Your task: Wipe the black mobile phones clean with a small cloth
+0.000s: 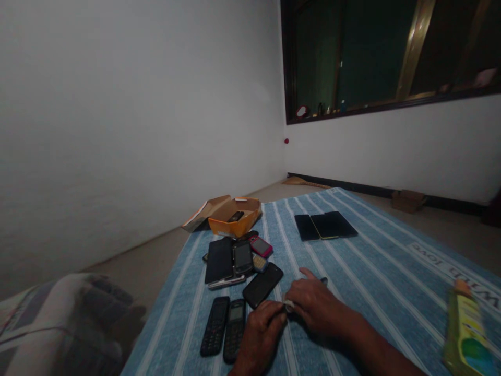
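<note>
Low in the head view, my left hand (261, 334) is closed, its thumb and finger pinching a small thing at the fingertips. My right hand (313, 303) meets it there, fingers bent around a small pale item (288, 306) and a dark slim object whose end (324, 281) sticks out beyond the hand. What these items are is too small to tell. A black smartphone (263, 285) lies just beyond my left hand. Two keypad phones, one (215, 326) left of the other (235, 328), lie beside that hand.
Phones pile up around a dark tablet-like device (219, 261), with a pink phone (261, 246) behind. An open orange box (235, 227) holds a phone. Dark flat devices (332, 225) lie farther right on the striped blue cloth (376, 277). A yellow-green bottle (467, 334) is at right.
</note>
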Demonstrator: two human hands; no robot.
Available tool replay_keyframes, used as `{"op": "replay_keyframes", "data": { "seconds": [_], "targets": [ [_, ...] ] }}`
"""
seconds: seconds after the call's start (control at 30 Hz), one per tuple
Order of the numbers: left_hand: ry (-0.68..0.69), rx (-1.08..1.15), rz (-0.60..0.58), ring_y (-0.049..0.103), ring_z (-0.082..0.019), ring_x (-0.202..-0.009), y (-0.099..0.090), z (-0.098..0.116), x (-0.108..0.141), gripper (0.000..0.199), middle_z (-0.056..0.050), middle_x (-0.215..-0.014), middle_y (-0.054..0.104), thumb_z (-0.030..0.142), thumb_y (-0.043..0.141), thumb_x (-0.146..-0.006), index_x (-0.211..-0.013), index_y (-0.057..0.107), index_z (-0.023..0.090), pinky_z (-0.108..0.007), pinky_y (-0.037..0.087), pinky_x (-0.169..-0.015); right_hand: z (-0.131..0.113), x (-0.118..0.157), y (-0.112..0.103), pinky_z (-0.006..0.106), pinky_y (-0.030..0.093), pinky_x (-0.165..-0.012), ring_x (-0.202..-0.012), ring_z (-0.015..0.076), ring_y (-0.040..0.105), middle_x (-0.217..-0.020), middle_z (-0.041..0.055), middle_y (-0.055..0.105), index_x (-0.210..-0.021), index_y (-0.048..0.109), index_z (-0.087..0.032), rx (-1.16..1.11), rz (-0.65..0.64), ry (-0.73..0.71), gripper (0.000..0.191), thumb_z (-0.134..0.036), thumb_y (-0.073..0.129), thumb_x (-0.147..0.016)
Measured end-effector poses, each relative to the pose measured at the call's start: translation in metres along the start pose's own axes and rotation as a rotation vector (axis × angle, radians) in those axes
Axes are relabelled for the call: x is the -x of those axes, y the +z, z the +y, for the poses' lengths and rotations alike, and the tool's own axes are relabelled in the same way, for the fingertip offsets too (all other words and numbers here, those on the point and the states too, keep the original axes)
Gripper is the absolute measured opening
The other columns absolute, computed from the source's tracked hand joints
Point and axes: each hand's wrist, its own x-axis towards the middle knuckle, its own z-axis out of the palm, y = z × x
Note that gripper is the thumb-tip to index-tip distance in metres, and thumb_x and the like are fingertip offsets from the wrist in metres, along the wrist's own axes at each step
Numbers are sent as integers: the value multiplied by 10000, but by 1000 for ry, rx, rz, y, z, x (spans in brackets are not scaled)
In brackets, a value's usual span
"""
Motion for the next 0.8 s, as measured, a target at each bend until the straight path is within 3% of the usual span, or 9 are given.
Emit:
{"op": "replay_keyframes", "data": {
  "seconds": [0.53, 0.6, 0.7, 0.8],
  "targets": [
    [-32, -56, 9, 645, -204, -767, -2, 2, 1, 264, -61, -785, 685, 356, 520, -891, -810, 715, 197, -284, 481, -725, 53, 30, -22, 548, 229, -1098, -893, 181, 616, -893, 20, 651, -958, 625, -215, -79, 26, 65, 236, -263, 399, -1009],
    [-24, -59, 13, 646, -203, -771, -2, 2, 0, 263, -59, -783, 681, 354, 519, -893, -812, 713, 196, -282, 476, -722, 58, 32, -25, 504, 295, -1058, -883, 183, 606, -877, 21, 646, -927, 623, -212, -124, 49, 67, 244, -263, 398, -1007],
    [-26, -64, 15, 644, -200, -761, -2, 0, 0, 256, -55, -775, 679, 352, 524, -890, -810, 710, 195, -279, 470, -715, 61, 33, -26, 369, 427, -859, -829, 180, 586, -834, 31, 627, -838, 616, -199, -268, 100, 88, 287, -279, 392, -998],
    [-37, -63, 13, 643, -199, -762, -2, -2, 1, 256, -54, -785, 682, 358, 525, -889, -818, 708, 194, -280, 468, -718, 63, 33, -23, 311, 439, -732, -783, 172, 585, -818, 34, 614, -821, 634, -184, -485, 156, 152, 281, -328, 443, -967]
  ]
}}
